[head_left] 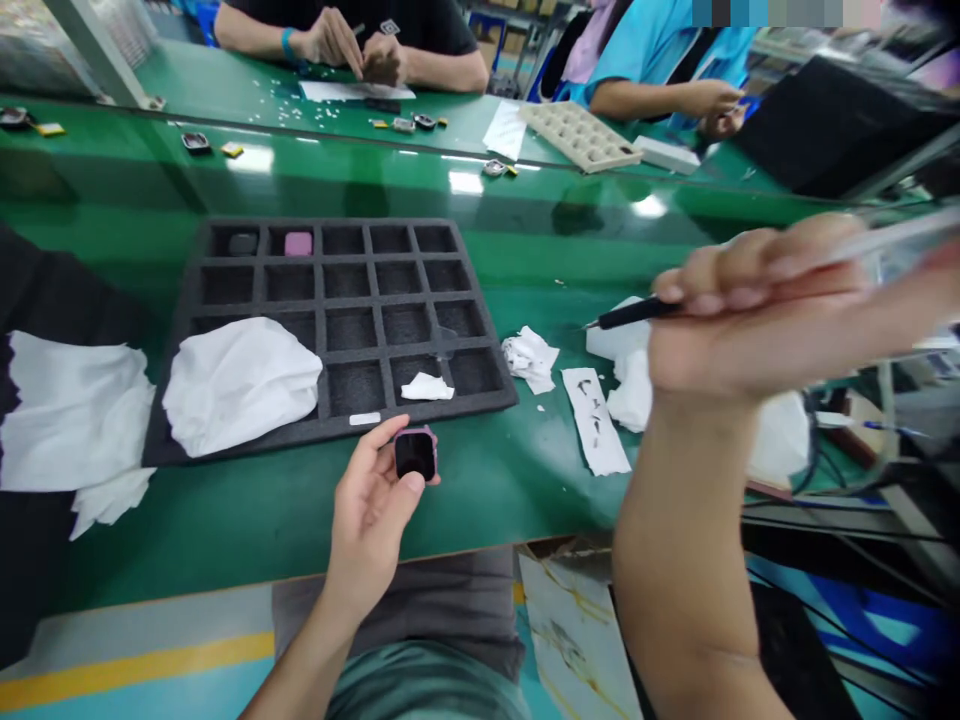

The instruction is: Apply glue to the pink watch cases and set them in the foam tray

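Note:
My left hand [367, 520] holds a small watch body [415, 453] with a pink case and dark screen, its thumb on the lower edge. It is just in front of a black foam tray [350, 326]. My right hand [757, 290], raised at the right, is wrapped round a thin tool with a black grip [630, 312], tip pointing left. A blurred pale, clear item crosses that hand; what it is cannot be made out. In the tray's back row sit a pink piece [298, 243] and a dark piece [243, 244].
White cloth [241, 385] covers the tray's front left. Crumpled tissue [530, 358] and a stained strip [596, 420] lie right of the tray. Cables [825, 470] run at the right. Across the bench, two people work beside a beige tray [581, 135]; watch parts [196, 143] sit nearer.

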Available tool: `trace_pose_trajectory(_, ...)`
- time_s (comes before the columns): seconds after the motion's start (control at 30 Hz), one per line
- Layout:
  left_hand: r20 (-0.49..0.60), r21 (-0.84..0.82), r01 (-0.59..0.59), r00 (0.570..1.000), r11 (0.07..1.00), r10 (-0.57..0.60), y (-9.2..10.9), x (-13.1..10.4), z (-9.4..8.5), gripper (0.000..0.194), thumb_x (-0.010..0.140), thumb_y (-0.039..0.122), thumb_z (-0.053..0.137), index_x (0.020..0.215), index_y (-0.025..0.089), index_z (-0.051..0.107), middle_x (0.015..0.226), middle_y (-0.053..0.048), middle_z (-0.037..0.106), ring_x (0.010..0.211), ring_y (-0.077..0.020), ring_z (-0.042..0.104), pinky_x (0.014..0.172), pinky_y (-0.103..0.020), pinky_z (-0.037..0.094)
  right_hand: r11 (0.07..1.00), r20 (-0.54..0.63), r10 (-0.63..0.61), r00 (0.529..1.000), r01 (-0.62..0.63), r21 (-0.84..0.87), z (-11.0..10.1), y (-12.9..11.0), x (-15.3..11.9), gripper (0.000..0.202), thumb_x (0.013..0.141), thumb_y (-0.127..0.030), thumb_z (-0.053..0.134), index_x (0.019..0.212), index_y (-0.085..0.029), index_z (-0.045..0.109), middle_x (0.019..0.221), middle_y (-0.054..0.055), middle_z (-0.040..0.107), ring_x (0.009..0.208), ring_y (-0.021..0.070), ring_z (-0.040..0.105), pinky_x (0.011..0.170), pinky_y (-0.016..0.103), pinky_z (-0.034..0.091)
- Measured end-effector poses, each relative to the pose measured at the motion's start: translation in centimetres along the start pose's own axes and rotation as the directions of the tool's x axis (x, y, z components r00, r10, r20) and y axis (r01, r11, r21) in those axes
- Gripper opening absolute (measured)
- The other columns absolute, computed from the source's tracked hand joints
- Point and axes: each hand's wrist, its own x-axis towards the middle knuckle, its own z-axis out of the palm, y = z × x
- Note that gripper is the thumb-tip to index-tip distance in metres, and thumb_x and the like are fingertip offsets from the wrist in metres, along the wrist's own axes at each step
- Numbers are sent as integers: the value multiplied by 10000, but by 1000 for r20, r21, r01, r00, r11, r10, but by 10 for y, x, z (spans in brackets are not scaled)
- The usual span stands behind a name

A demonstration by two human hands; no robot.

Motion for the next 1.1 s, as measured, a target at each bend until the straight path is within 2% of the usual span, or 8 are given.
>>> trace_pose_trajectory(0.03,-8,8,-10,1000,1000,10,-1,0,1,408,921,304,739,1308,216,646,1104,-84,763,806,-144,703,723,-252,597,996,25,-85,996,86,-29,2,13,1,812,926,-832,63,474,-244,394,456,-38,204,389,108,286,415,286,322)
trace_pose_trajectory(0.07,-20,16,-17,1000,1000,18,0,0,2,399,917,308,736,1294,208,653,1084,-86,762,793,-145,694,692,-244,588,993,58,-90,994,94,-67,4,27,0,807,927,-844,122,457,-246,390,435,-38,236,389,109,310,411,287,323)
trace_pose_trajectory(0.13,-42,33,-22,999,999,23,1,-2,4,384,906,311,731,1262,186,663,1032,-89,761,759,-141,674,641,-229,570,992,87,-12,996,23,-125,3,53,-2,799,891,-891,200,465,-251,419,417,-46,276,390,108,335,412,286,347)
trace_pose_trajectory(0.23,-55,83,2,998,997,3,4,-5,9,351,900,309,712,1214,155,680,959,-88,759,702,-132,648,590,-216,549,993,64,-20,998,27,-116,-5,75,-7,779,875,-895,274,478,-244,433,402,-61,277,375,97,327,405,271,344)
trace_pose_trajectory(0.37,-109,131,54,993,990,-40,5,-7,13,299,890,287,699,1149,139,703,899,-80,756,701,-140,646,571,-213,545,993,82,-59,995,68,-101,-12,75,-8,745,863,-864,381,459,-241,433,379,-67,265,350,92,316,390,265,313)
trace_pose_trajectory(0.53,-116,170,44,993,984,-24,3,-8,13,238,865,242,701,1078,137,719,869,-62,746,697,-130,627,581,-210,518,985,91,-99,991,110,-130,-10,73,-13,712,840,-843,442,446,-249,433,376,-63,262,347,98,319,383,276,286)
trace_pose_trajectory(0.93,-131,151,77,990,986,-57,4,-8,12,242,874,260,706,1086,145,726,877,-61,744,700,-126,629,573,-198,538,976,126,-161,979,177,-125,-13,75,-14,707,837,-840,436,447,-250,423,380,-63,231,331,95,313,347,274,262)
trace_pose_trajectory(1.1,-146,129,111,985,985,-92,6,-9,13,305,890,301,709,1153,148,712,925,-79,757,744,-138,661,574,-191,577,968,78,-221,972,228,-106,-14,70,-16,722,856,-839,418,438,-254,357,388,-63,206,334,97,300,344,283,267)
